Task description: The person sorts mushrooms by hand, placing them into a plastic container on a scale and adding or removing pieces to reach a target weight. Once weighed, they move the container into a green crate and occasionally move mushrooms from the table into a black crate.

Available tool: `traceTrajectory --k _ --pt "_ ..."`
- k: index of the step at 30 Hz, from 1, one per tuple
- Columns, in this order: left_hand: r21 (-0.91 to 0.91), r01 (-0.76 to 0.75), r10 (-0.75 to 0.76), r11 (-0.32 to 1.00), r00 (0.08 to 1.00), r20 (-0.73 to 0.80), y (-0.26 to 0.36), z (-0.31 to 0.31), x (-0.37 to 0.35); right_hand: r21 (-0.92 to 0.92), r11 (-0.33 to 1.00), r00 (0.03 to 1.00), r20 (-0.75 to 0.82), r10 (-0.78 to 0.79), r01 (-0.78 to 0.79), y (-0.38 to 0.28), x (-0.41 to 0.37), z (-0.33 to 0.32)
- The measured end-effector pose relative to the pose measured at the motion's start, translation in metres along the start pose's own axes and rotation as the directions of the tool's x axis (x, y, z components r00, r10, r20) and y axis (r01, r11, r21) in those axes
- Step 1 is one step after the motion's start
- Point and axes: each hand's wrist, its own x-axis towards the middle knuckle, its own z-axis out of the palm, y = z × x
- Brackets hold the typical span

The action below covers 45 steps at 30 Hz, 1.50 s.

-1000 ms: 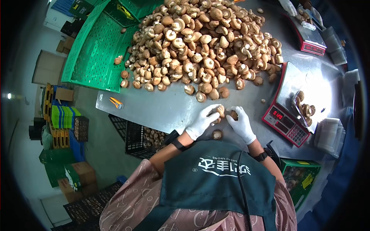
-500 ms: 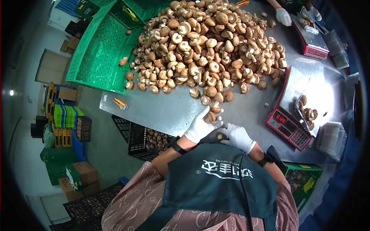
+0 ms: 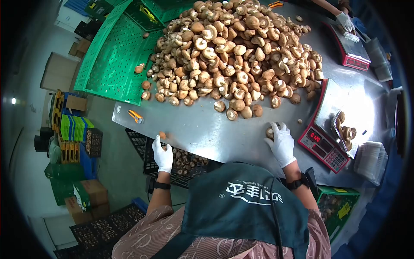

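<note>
My left hand, in a white glove, is out over the black crate, thumb and fingers apart. Right at its fingertips shows a brown mushroom, with a blurred one beside it. Mushrooms lie in the crate below, partly hidden by the hand and table edge. On the right, my gloved right hand is closed around a mushroom close over the metal table. Beyond both hands rises a large heap of mushrooms, several loose ones along its near edge.
A red scale reading 0120 bears a tray of mushrooms; clear plastic trays stand beside it. An orange cutter lies near the left edge. A green crate is tipped beside the heap. Another person's gloved hand is by a second scale.
My left hand has moved left from the table to over the black crate, and the mushrooms it held are now at its fingertips. My right hand has moved right and forward with a mushroom.
</note>
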Motion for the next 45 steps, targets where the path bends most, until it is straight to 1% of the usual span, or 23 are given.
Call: traceTrajectory --k 1,3,5,6,7,9,11,13,14,19,21,22,23,26,27,29,31,34,37,38,39,41,45 --pt "0.001 0.006 -0.006 1.0 1.0 0.001 0.004 0.002 0.002 -0.036 0.999 0.997 0.079 0.003 0.0 -0.002 0.003 -0.003" --pt "-0.099 -0.235 0.231 0.967 0.972 -0.053 0.026 0.019 0.011 -0.073 0.997 0.987 0.161 -0.007 0.019 -0.003 0.015 -0.007" --pt "-0.359 -0.184 0.251 0.915 0.957 0.148 0.093 0.018 0.017 -0.028 1.0 0.972 0.233 0.019 -0.013 -0.004 0.032 -0.009" --pt "-0.459 -0.202 0.305 0.865 0.938 0.161 0.12 0.029 0.017 0.179 0.983 0.974 0.225 -0.01 -0.031 -0.01 0.042 -0.016" --pt "-0.554 -0.214 0.361 0.804 0.917 0.17 0.145 0.041 0.016 0.179 0.983 0.973 0.229 -0.017 -0.025 -0.016 0.05 -0.015" --pt "-0.535 -0.404 0.562 0.742 0.81 0.169 0.189 0.063 0.019 0.318 0.931 0.967 0.116 -0.226 0.179 -0.024 0.068 -0.014" --pt "-0.472 -0.577 0.702 0.666 0.698 0.138 0.22 0.09 0.017 0.381 0.904 0.94 0.191 -0.283 0.194 -0.028 0.08 -0.004" --pt "-0.239 -0.611 0.656 0.754 0.684 0.32 0.242 0.105 0.009 0.326 0.933 0.906 0.334 -0.261 0.149 -0.033 0.085 0.005" --pt "-0.217 -0.605 0.643 0.766 0.71 0.289 0.246 0.111 0.007 0.373 0.913 0.915 0.288 -0.282 0.164 -0.031 0.083 0.01" --pt "-0.32 -0.578 0.658 0.751 0.695 0.288 0.23 0.108 -0.013 0.587 0.806 0.98 0.104 -0.169 0.076 -0.009 0.048 0.017" --pt "-0.358 -0.747 0.823 0.56 0.55 0.139 0.215 0.105 -0.022 0.833 0.276 0.876 0.473 0.094 -0.479 -0.011 0.034 -0.017" --pt "-0.343 -0.767 0.837 0.542 0.527 0.145 0.215 0.103 -0.026 0.861 0.27 0.902 0.41 0.137 -0.432 -0.013 0.027 -0.037" --pt "-0.336 -0.786 0.853 0.519 0.502 0.145 0.217 0.101 -0.028 0.84 0.43 0.943 0.281 0.177 -0.33 -0.004 0.02 -0.048" --pt "-0.401 -0.676 0.771 0.619 0.621 0.143 0.224 0.098 -0.026 0.635 0.77 0.963 -0.163 0.214 -0.063 0.014 0.013 -0.113" --pt "-0.454 -0.598 0.721 0.661 0.675 0.161 0.225 0.101 -0.023 0.501 0.864 0.929 -0.293 0.226 -0.052 0.024 0.014 -0.136" --pt "-0.471 -0.551 0.69 0.689 0.698 0.191 0.226 0.109 -0.015 0.446 0.869 0.832 -0.385 0.401 -0.212 0.044 0.012 -0.169" --pt "-0.485 -0.572 0.708 0.662 0.69 0.152 0.232 0.111 -0.01 0.268 0.936 0.763 -0.547 0.344 -0.23 0.078 0.012 -0.188" --pt "-0.488 -0.569 0.712 0.662 0.681 0.171 0.237 0.109 -0.005 0.026 0.9 0.8 -0.448 0.4 -0.435 0.117 0.008 -0.206" --pt "-0.471 -0.594 0.718 0.652 0.684 0.131 0.237 0.112 -0.003 -0.009 0.807 0.755 -0.358 0.549 -0.591 0.116 0.014 -0.219" --pt "-0.454 -0.592 0.708 0.665 0.694 0.131 0.236 0.111 -0.003 -0.035 0.811 0.746 -0.417 0.519 -0.584 0.122 0.014 -0.218" --pt "-0.438 -0.59 0.697 0.678 0.705 0.13 0.237 0.109 -0.001 -0.034 0.809 0.745 -0.416 0.522 -0.587 0.129 0.013 -0.218" --pt "-0.44 -0.587 0.695 0.68 0.707 0.13 0.238 0.102 0.001 0.226 0.756 0.66 -0.379 0.649 -0.614 0.144 0.009 -0.22" --pt "-0.52 -0.509 0.655 0.686 0.744 0.135 0.233 0.091 0.002 0.258 0.816 0.581 -0.594 0.557 -0.518 0.163 -0.004 -0.225"
